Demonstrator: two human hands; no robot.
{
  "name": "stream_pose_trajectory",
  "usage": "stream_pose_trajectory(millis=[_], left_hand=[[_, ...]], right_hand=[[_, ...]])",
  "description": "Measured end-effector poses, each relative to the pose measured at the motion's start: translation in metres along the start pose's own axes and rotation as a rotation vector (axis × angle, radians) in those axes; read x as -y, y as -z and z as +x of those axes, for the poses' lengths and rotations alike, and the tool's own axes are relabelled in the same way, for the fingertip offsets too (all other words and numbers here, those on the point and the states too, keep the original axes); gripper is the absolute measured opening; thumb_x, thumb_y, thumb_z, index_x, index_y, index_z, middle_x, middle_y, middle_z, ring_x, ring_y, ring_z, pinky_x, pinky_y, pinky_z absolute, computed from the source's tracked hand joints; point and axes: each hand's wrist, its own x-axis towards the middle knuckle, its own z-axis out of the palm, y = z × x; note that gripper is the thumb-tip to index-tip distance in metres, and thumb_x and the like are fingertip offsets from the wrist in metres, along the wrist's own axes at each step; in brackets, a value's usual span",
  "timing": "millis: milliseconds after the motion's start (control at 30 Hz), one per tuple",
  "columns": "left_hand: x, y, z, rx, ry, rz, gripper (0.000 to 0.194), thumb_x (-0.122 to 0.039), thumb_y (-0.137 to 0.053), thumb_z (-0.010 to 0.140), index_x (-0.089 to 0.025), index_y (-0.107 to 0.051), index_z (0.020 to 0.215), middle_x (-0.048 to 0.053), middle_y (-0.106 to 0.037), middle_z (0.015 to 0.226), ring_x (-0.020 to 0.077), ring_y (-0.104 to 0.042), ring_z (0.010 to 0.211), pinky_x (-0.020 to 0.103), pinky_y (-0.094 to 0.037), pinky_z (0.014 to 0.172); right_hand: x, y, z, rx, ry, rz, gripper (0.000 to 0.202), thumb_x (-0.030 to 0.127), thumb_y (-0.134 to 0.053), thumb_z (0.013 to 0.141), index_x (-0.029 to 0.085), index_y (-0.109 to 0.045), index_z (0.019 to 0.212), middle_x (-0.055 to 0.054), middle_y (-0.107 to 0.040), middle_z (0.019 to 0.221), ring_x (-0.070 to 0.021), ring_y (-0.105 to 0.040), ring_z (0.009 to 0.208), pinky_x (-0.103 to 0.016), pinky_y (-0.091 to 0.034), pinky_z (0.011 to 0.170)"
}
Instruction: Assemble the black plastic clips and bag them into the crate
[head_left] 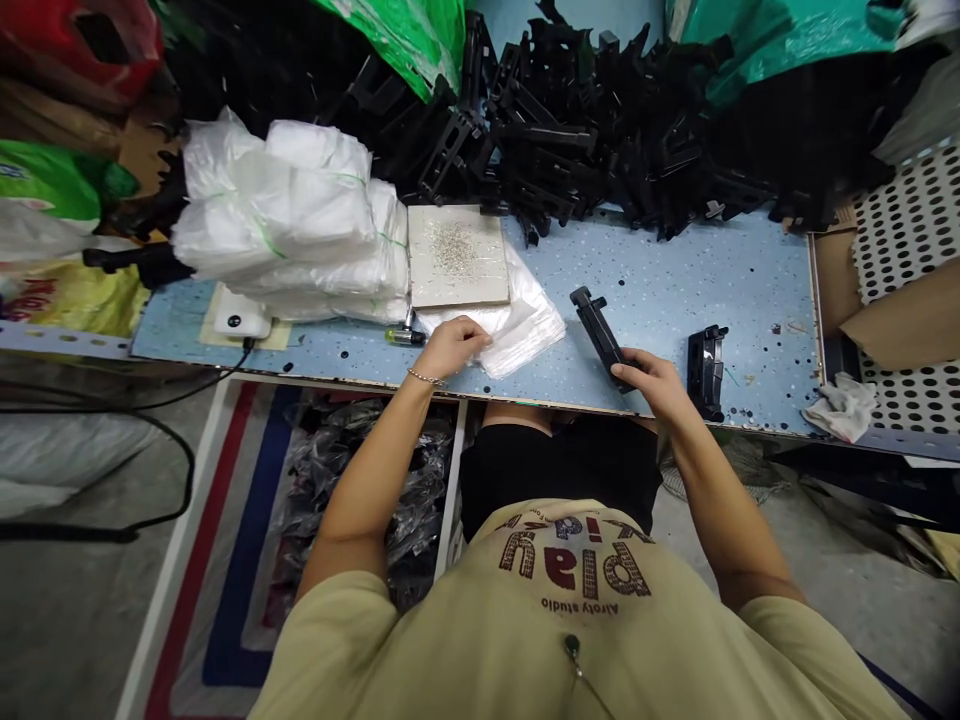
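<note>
Shirt (525, 625) sat nearest, 6 o'clock. Right grip (656, 382) held black part (598, 335) over table (637, 265), 12 o'clock of shirt. Left grip (450, 348) was at bags (531, 335), part's 9 o'clock; couldn't tell if pinching.

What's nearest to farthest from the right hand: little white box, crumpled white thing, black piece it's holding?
1. Black piece, held by the right hand.
2. Crumpled white thing, off to the right.
3. Little white box, far left.

A head-worn camera looks forward and down at the nearby workbench (645, 270).
</note>
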Motion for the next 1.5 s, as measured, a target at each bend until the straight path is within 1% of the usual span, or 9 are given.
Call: stream_pose_trajectory(millis=[267, 433, 567, 733, 933, 1100, 1267, 1400, 1500], left_hand=[[-0.013, 0.004, -0.001, 0.014, 0.268, -0.267, 0.017, -0.029, -0.072, 0.080, -0.016, -0.068, 0.071, -0.006, -0.048, 0.050, 0.0086, -0.041, 0.046, 0.024, -0.032, 0.047], [-0.004, 0.005, -0.006, -0.141, 0.055, -0.169, 0.008, -0.016, -0.069, 0.077, -0.017, -0.062, 0.080, 0.001, -0.070, 0.078, 0.0145, -0.066, 0.072, 0.028, -0.054, 0.069], [0.006, 0.005, -0.009, -0.194, -0.265, 0.266, 0.023, -0.005, -0.051, 0.086, -0.018, -0.069, 0.087, 0.009, -0.077, 0.101, 0.0234, -0.070, 0.100, 0.045, -0.055, 0.095], [-0.008, -0.011, -0.027, -0.201, -0.485, 0.482, 0.052, -0.003, -0.041, 0.094, -0.013, -0.058, 0.142, 0.019, -0.062, 0.144, 0.0303, -0.061, 0.129, 0.052, -0.051, 0.107], [-0.039, -0.049, -0.070, -0.105, -0.769, 0.354, 0.060, -0.008, -0.037, 0.102, -0.018, -0.031, 0.161, 0.020, -0.055, 0.152, 0.0276, -0.059, 0.135, 0.045, -0.057, 0.099], [-0.037, -0.063, -0.083, -0.221, -0.728, 0.317, 0.061, -0.007, -0.031, 0.104, -0.023, -0.027, 0.163, 0.019, -0.058, 0.149, 0.0245, -0.057, 0.139, 0.044, -0.054, 0.104], [-0.050, -0.088, -0.093, -0.056, -0.847, 0.219, 0.068, -0.006, -0.035, 0.101, -0.025, -0.019, 0.165, 0.020, -0.058, 0.149, 0.0261, -0.062, 0.133, 0.044, -0.059, 0.097], [-0.054, -0.101, -0.089, 0.042, -0.811, 0.207, 0.072, -0.009, -0.043, 0.098, -0.019, -0.019, 0.165, 0.023, -0.052, 0.151, 0.0305, -0.052, 0.142, 0.051, -0.055, 0.109], [-0.056, -0.095, -0.090, -0.012, -0.796, 0.221, 0.065, -0.011, -0.051, 0.097, -0.016, -0.034, 0.159, 0.023, -0.058, 0.142, 0.0312, -0.058, 0.136, 0.051, -0.056, 0.109]], right_hand=[[0.024, -0.090, -0.017, 0.691, -0.403, 0.964, 0.036, 0.044, -0.067, 0.088, 0.011, -0.069, 0.103, -0.011, -0.077, 0.088, -0.0157, -0.072, 0.072, -0.021, -0.060, 0.060], [0.018, -0.099, -0.017, 0.634, -0.627, 1.136, 0.034, 0.039, -0.055, 0.099, 0.009, -0.067, 0.107, -0.011, -0.076, 0.086, -0.0129, -0.070, 0.066, -0.017, -0.061, 0.059], [0.016, -0.095, -0.016, 0.651, -0.645, 1.159, 0.035, 0.042, -0.050, 0.101, 0.011, -0.067, 0.106, -0.011, -0.076, 0.087, -0.0132, -0.069, 0.067, -0.019, -0.062, 0.060], [0.020, -0.122, 0.001, 0.741, -0.688, 1.242, 0.040, 0.048, -0.052, 0.099, 0.011, -0.064, 0.105, -0.009, -0.072, 0.083, -0.0109, -0.060, 0.059, -0.018, -0.056, 0.050], [0.018, -0.124, 0.008, 0.621, -0.478, 1.293, 0.038, 0.054, -0.052, 0.096, 0.017, -0.064, 0.094, -0.003, -0.065, 0.077, -0.0103, -0.048, 0.057, -0.017, -0.046, 0.043], [0.009, -0.109, -0.008, 0.461, -0.242, 1.156, 0.050, 0.066, -0.059, 0.086, 0.018, -0.068, 0.100, -0.003, -0.063, 0.079, -0.0113, -0.043, 0.058, -0.020, -0.045, 0.043], [0.009, -0.108, -0.020, 0.147, -0.103, 0.720, 0.033, 0.052, -0.072, 0.082, 0.022, -0.060, 0.079, 0.002, -0.055, 0.067, -0.0134, -0.049, 0.062, -0.025, -0.049, 0.056], [0.008, -0.103, -0.035, -0.038, 0.164, 0.160, 0.027, 0.041, -0.069, 0.086, 0.021, -0.066, 0.105, -0.005, -0.066, 0.096, -0.0217, -0.062, 0.089, -0.036, -0.057, 0.080], [0.007, -0.099, -0.049, 0.105, 0.282, 0.104, 0.049, 0.040, -0.070, 0.088, 0.022, -0.060, 0.132, -0.011, -0.064, 0.124, -0.0245, -0.064, 0.108, -0.040, -0.058, 0.091]])
